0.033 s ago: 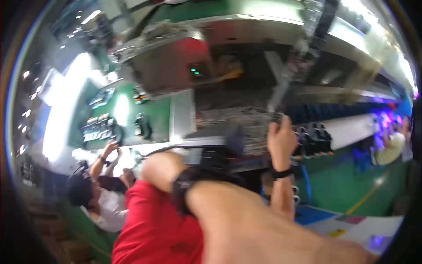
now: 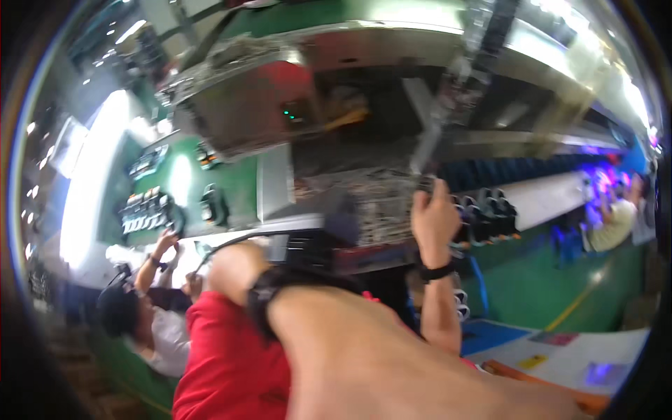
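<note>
Close to me, a large bare forearm crosses from the lower right, with a black band at its wrist; I take it for my left arm. My left hand is bent and blurred beside red cloth, its fingers hidden. A dark box-like device stands just beyond it. Further right, my right hand, also banded in black, is raised with its fingers curled round a small dark thing too blurred to name. To its right, dark shoe-like items with pale edges stand in a row.
A grey metal housing with green lights hangs over the line. More dark shoe-like items stand on a green surface at the left, beside a person in white. A pale belt runs right, towards another person.
The whole view has shifted, so nearly everything appears further left. Both my hands keep about the same pose, and the right one still grips the small dark thing.
</note>
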Demonstrator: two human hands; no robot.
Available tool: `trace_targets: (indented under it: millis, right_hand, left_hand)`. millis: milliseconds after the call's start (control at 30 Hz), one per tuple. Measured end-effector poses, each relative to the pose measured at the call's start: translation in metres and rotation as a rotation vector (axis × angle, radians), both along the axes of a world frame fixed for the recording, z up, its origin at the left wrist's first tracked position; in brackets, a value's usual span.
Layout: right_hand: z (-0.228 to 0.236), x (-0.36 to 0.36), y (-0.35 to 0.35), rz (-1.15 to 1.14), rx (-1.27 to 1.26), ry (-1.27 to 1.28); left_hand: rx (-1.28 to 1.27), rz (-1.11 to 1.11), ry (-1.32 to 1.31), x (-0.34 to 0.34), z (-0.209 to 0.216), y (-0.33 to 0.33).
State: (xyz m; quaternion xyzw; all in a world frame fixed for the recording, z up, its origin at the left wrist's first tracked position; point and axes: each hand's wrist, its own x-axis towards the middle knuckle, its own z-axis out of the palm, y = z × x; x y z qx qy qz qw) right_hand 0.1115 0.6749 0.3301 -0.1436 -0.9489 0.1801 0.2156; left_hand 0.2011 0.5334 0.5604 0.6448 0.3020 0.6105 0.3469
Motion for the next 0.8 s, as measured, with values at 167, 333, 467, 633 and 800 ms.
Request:
trace_targets:
  millis: [167, 333, 467, 633, 800]
  right_hand:
    - [0.000, 0.003, -0.004, -0.001, 0.017, 0.081]
    - [0.005, -0.002, -0.009, 0.049, 0.019, 0.094]
    - [0.006, 0.004, 0.009, 0.001, 0.006, 0.038]
    - [-0.001, 0.005, 0.010, 0.000, -0.022, 0.036]
    - [-0.002, 0.005, 0.004, 0.008, -0.009, 0.052]
  left_hand:
    - [-0.051, -0.054, 0.056, -0.001, -0.001, -0.012]
    - [-0.081, -0.026, 0.068, -0.003, 0.002, -0.020]
    - [-0.083, -0.023, 0.065, -0.004, 0.002, -0.008]
    - [-0.099, 0.008, 0.105, -0.013, 0.001, -0.020]
    - [-0.131, 0.016, 0.170, -0.026, 0.003, -0.044]
